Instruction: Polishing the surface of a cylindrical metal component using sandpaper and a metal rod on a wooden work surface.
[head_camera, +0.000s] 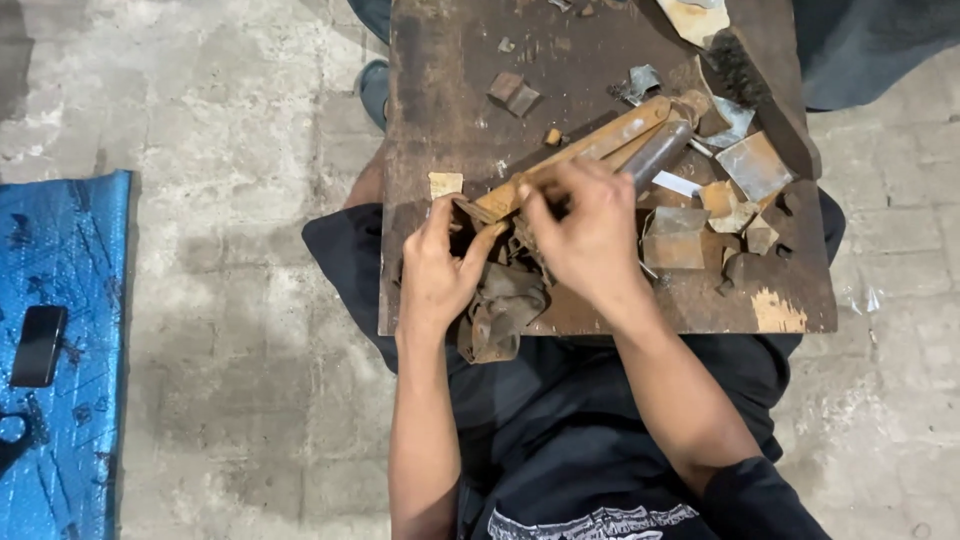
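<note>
A dark, worn wooden board (450, 90) rests across my lap. My left hand (440, 265) pinches a crumpled brown strip of leather-like material (505, 305) at the board's near edge. My right hand (590, 235) is closed over the same piece, beside a long tan wooden-handled tool (600, 145) lying diagonally on the board. A grey metal cylinder (658, 152) lies alongside that tool. What sits under my right palm is hidden.
Several flat scraps of metal and leather (755, 165) lie on the board's right side, with small bits (513, 92) near its middle. A blue tarp (70, 330) with a black rectangular object (38, 345) covers the concrete floor at left. Another person's leg (870, 45) is at top right.
</note>
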